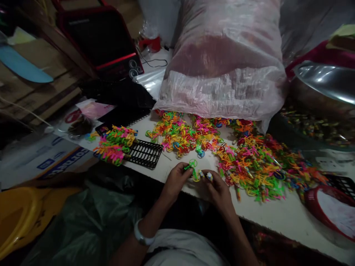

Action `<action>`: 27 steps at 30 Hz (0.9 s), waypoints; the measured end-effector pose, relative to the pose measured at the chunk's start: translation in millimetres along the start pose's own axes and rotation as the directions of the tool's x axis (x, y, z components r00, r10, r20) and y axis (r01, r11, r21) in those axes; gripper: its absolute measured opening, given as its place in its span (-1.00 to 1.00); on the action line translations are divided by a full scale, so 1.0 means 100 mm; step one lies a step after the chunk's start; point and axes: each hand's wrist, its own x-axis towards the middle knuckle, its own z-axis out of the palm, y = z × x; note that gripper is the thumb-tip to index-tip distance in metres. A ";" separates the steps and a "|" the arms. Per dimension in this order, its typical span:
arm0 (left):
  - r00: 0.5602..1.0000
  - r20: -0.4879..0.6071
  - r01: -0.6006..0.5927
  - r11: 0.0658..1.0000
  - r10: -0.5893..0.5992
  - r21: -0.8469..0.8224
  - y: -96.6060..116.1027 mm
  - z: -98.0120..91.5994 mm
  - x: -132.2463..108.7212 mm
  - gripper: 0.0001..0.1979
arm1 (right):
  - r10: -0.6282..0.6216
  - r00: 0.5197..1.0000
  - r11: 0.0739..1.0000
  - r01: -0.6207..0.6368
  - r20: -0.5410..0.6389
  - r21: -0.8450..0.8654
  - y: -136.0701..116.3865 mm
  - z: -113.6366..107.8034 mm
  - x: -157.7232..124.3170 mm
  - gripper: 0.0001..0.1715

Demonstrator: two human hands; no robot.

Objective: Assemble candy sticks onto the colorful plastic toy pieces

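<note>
My left hand (176,180) pinches a small green plastic toy piece (192,164) at the near edge of a white table (277,212). My right hand (217,184) is closed beside it, fingertips on a tiny pale piece (209,176) and touching the same green and yellow toy. A bracelet (141,234) circles my left wrist. Just beyond my hands lies a wide heap of neon plastic toys (244,155) in pink, orange, green and yellow.
A black slotted tray (145,153) holds a row of finished toys (115,145) at left. A big clear plastic sack (226,59) lies behind the heap. A red basket (332,212) sits at right, a metal bowl (324,79) above it, a yellow tub (19,216) at left.
</note>
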 end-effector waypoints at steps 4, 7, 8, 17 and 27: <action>1.000 0.016 0.017 0.999 -0.018 0.030 -0.06 0.01 0.00 -0.72 | -0.101 0.994 0.988 0.105 0.035 -0.114 0.01 0.00 -0.06 -0.71; 0.999 0.033 0.039 0.998 -0.041 0.044 -0.10 -0.01 0.00 -0.72 | -0.165 0.986 0.971 0.169 0.038 -0.171 0.01 -0.02 -0.08 -0.70; 0.999 0.038 0.031 0.998 -0.034 0.059 -0.10 -0.02 0.01 -0.73 | -0.192 0.980 0.961 0.197 0.045 -0.196 0.01 -0.03 -0.08 -0.68; 0.956 0.019 -0.247 0.771 0.292 0.587 -0.09 0.00 -0.05 -0.93 | -0.272 0.949 0.809 0.316 0.162 -0.496 -0.06 -0.09 -0.07 -0.63; 0.918 0.123 -0.326 0.542 0.376 0.775 -0.11 0.02 -0.07 -0.80 | -0.279 0.947 0.752 0.320 0.161 -0.576 -0.11 -0.09 -0.07 -0.69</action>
